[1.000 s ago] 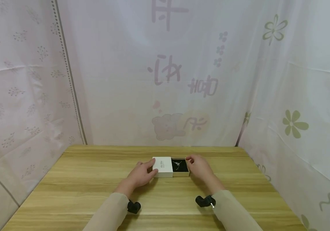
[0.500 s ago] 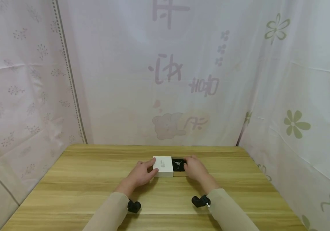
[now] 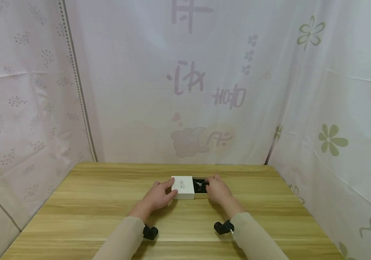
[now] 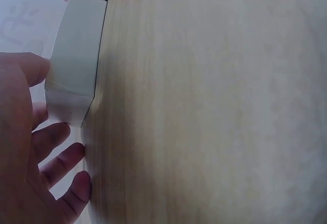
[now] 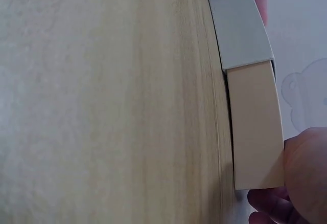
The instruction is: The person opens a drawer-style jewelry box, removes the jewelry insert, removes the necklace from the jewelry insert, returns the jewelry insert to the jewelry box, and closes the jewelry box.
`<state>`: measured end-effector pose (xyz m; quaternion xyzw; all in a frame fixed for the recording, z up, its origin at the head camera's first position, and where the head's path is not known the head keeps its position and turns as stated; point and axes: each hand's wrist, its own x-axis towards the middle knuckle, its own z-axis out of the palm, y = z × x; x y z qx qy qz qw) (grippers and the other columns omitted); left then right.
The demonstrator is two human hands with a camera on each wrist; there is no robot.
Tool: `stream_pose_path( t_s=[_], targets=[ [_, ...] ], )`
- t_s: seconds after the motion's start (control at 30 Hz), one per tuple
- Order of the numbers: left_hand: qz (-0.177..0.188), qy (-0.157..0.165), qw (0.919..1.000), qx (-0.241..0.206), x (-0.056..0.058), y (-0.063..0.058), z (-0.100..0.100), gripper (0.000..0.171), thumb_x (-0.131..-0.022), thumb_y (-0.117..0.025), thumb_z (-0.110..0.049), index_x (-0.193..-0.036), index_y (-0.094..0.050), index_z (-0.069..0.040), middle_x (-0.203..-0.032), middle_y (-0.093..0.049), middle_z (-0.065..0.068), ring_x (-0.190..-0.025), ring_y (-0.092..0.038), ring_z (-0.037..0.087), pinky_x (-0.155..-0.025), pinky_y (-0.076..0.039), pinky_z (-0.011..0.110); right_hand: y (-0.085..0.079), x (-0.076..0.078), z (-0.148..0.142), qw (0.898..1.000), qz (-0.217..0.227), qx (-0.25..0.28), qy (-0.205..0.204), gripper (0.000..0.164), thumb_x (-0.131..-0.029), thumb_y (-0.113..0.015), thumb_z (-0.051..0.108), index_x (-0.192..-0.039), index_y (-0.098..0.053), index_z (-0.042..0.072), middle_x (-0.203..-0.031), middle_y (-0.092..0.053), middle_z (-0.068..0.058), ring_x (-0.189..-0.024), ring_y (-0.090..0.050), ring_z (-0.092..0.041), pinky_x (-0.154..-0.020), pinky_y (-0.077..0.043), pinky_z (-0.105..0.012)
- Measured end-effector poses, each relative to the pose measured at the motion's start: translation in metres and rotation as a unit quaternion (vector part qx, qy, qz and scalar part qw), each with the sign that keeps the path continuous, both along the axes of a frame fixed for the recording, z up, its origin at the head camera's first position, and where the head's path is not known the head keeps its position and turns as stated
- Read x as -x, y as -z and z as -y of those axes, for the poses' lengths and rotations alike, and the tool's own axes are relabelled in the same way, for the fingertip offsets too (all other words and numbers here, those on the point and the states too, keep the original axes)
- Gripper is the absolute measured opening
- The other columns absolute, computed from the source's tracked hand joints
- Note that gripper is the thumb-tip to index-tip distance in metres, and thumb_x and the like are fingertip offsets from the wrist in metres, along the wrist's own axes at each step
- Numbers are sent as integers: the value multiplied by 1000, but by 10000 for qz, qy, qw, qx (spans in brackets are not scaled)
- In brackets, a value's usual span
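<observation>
A small jewelry box lies on the wooden table; its white sleeve [image 3: 183, 185] bears small printed text. From the sleeve's right side sticks a tan-walled drawer [image 5: 255, 127] with a black insert, on which a silver-coloured necklace [image 3: 199, 185] rests. My left hand [image 3: 157, 195] grips the sleeve's left end between thumb and fingers, seen also in the left wrist view. My right hand [image 3: 219, 189] holds the drawer's outer end, its thumb over the rim beside the necklace and other fingers behind the end wall. That hand hides the insert's right part.
The wood-grain table [image 3: 185, 224] stretches around the box to its far edge. Printed curtains [image 3: 133, 90] hang behind it and on both sides. A black wrist mount [image 3: 151, 233] sits at each cuff.
My right hand has moved left, from the drawer's right edge to over its rim, covering part of the black insert. The left hand and the box have stayed in place.
</observation>
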<state>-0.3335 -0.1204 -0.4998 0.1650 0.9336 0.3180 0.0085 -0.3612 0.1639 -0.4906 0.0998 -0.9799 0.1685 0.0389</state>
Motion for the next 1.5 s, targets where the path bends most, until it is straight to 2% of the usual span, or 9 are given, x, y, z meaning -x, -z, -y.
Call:
stream_pose_path(
  t_s=[0.4, 0.63, 0.93, 1.3, 1.5],
  targets=[
    [-47, -25, 10000, 35, 2, 3, 1, 67, -112, -59, -48, -169, -46, -17, -164, -59, 8, -140, -55, 38, -117, -49, 55, 0, 0, 1, 9999, -54, 96, 49, 17, -109, -65, 14, -121, -71, 3, -119, -60, -13, -100, -68, -24, -95, -60, -46],
    [-37, 0, 10000, 5, 2, 2, 1, 67, -111, -61, -48, -168, -46, -16, -164, -59, 8, -139, -55, 38, -116, -49, 55, 3, -3, 1, 9989, -392, 211, 115, 12, -108, -70, 16, -114, -70, 5, -112, -57, -9, -91, -60, -20, -88, -57, -42],
    [6, -27, 10000, -1, 1, 0, 0, 67, -111, -60, -49, -169, -46, -18, -164, -59, 7, -139, -55, 38, -115, -49, 56, 7, -4, -2, 9956, -708, 598, 107, 12, -102, -74, 14, -108, -70, 5, -114, -56, -9, -88, -60, -20, -84, -56, -39],
    [-2, -31, 10000, 27, 3, 0, 0, 67, -111, -59, -50, -169, -45, -18, -165, -57, 7, -140, -54, 37, -116, -49, 56, -3, -3, 0, 9929, -769, 904, 111, 14, -100, -71, 16, -112, -66, 10, -112, -70, -7, -92, -63, -22, -86, -57, -46],
    [-9, 13, 10000, 50, 2, 1, 1, 66, -112, -58, -47, -170, -44, -17, -166, -57, 8, -140, -54, 38, -116, -48, 56, -6, -2, 1, 9893, -475, 1360, 238, 16, -103, -71, 18, -117, -66, 13, -111, -74, -4, -88, -64, -20, -82, -56, -42]
  ],
)
